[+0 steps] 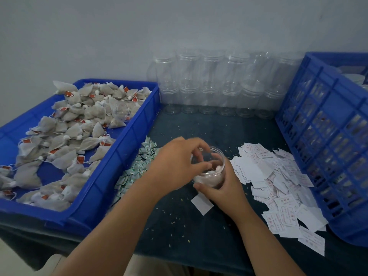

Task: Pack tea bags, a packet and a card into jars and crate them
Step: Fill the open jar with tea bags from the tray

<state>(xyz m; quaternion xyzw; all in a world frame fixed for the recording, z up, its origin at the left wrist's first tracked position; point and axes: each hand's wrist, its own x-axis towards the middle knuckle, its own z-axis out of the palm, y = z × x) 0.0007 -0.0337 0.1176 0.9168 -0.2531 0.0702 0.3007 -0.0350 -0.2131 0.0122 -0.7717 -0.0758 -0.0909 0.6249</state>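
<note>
Reaching over a dark cloth-covered table (189, 242), a person works on a clear round plastic jar (219, 165) standing upright at the centre, with white-tufted tea bags (209, 172) already inside it. The right hand (221, 189) wraps the jar's lower wall from the near side, thumb and fingers curled round it. The left hand (179, 162) hovers over the mouth with bent fingers dipping past the rim; motion blur hides whether they pinch anything.

A shallow blue plastic tray (111, 156) sits to the left, holding a loose heap of grey mesh tea bags with red tags (65, 136) and a second clear jar lying on its side (120, 111). A drift of small green-and-white foil packets (137, 166) lies between the tray and the left forearm, which covers part of it. To the right, a spread pile of white printed paper cards (278, 176) reaches the foot of a blue slatted plastic crate (328, 136), through whose slats pale shapes show that cannot be made out. One blank white card (202, 204) lies apart, just beside the right wrist.

Two stacked rows of empty clear jars (219, 86) stand against the pale wall (119, 26) behind, and small pale grains (173, 222) are scattered across the cloth.
</note>
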